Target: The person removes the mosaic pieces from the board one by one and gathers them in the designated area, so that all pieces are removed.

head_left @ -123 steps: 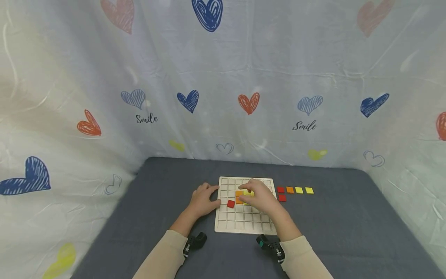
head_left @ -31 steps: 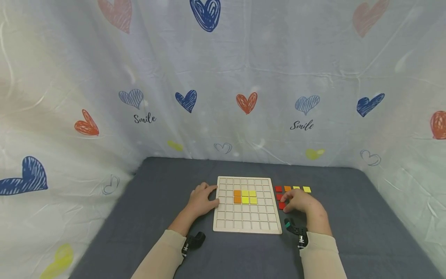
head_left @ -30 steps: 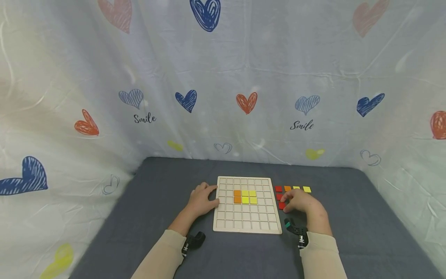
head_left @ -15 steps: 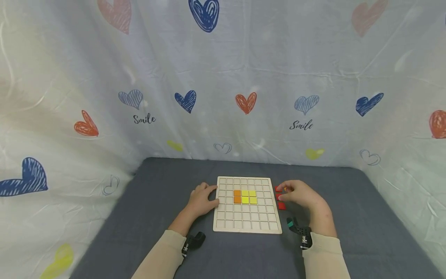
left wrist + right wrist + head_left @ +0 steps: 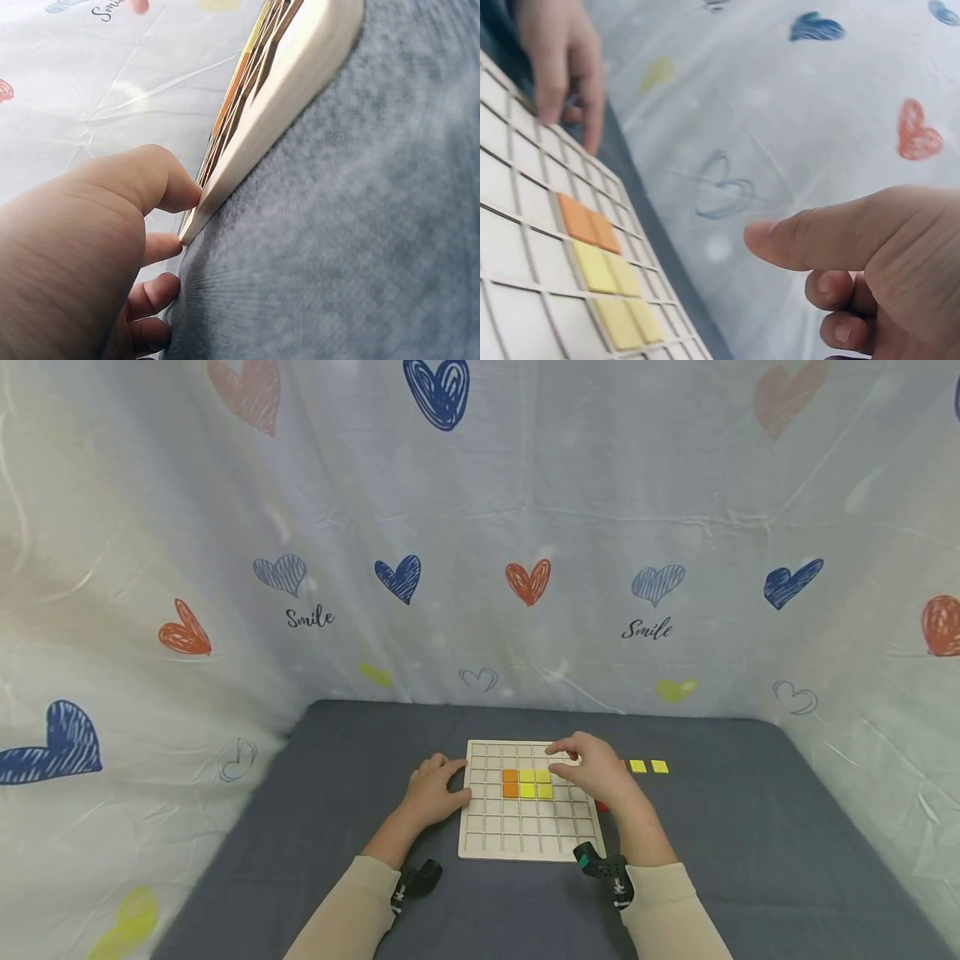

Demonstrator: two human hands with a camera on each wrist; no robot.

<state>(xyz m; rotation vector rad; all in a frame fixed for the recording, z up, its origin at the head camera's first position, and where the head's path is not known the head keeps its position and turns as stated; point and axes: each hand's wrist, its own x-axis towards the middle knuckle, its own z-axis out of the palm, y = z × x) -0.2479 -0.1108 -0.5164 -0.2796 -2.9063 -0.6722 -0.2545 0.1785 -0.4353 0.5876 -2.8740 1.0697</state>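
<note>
The square wooden grid board (image 5: 510, 843) lies on the table with two orange tiles (image 5: 510, 782) and several yellow tiles (image 5: 536, 783) set in one block. My left hand (image 5: 429, 792) rests at the board's left edge; thumb and fingertips touch its side (image 5: 247, 142) in the left wrist view. Over the board's far right part is my right hand (image 5: 596, 770), thumb and index finger apart. No tile shows between them in the head view or in the right wrist view, where the thumb (image 5: 802, 240) points left.
Right of the board lie two yellow tiles (image 5: 648, 767), with a sliver of an orange tile (image 5: 622, 765) and part of a red tile (image 5: 603, 806) showing past my right hand and wrist. A white curtain (image 5: 480, 627) with printed hearts hangs behind the dark table (image 5: 750, 827).
A red tile left the board and lay with the others at the right. My right hand then moved up along the red tiles and left over the board. The left hand stays in place.
</note>
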